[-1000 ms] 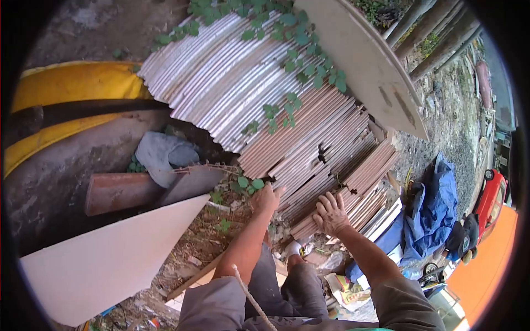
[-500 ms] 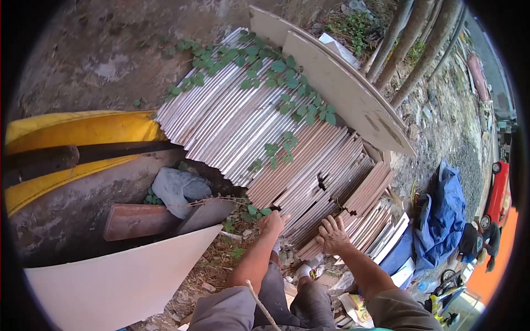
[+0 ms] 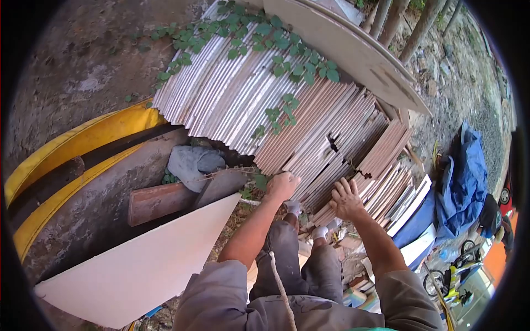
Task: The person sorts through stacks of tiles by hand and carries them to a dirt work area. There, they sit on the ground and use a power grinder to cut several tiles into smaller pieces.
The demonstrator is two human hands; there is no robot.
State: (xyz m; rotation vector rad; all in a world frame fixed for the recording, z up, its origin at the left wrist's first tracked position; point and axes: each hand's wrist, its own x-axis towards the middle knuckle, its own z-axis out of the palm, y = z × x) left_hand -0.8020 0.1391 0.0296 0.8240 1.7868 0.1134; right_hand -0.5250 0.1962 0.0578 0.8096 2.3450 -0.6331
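Many thin tiles (image 3: 326, 149), reddish-brown and pale, stand packed on edge in a long row before me. At the left end of the nearest tiles, my left hand (image 3: 283, 186) is closed with its fingers curled over their edges; its fingertips are hidden. My right hand (image 3: 346, 198) grips the right end of these tiles, fingers bent over the top edges and slightly apart. The thumb's hold cannot be seen. Whiter, greyer slabs (image 3: 221, 83) continue the row behind, partly under a leafy vine (image 3: 237, 33). A ragged gap shows among the brown tiles.
A large pale board (image 3: 143, 259) leans at my left, near a grey cloth (image 3: 193, 165) and a brown slab (image 3: 160, 203). Yellow sheeting (image 3: 83, 138) lies beyond. Another big board (image 3: 342, 44) stands behind the row. A blue tarp (image 3: 464, 182) and a person (image 3: 490, 215) are at right.
My view has shifted, so the row sits higher in the picture and more of my legs shows. Both hands stay at the nearest tiles, the left now more tightly curled.
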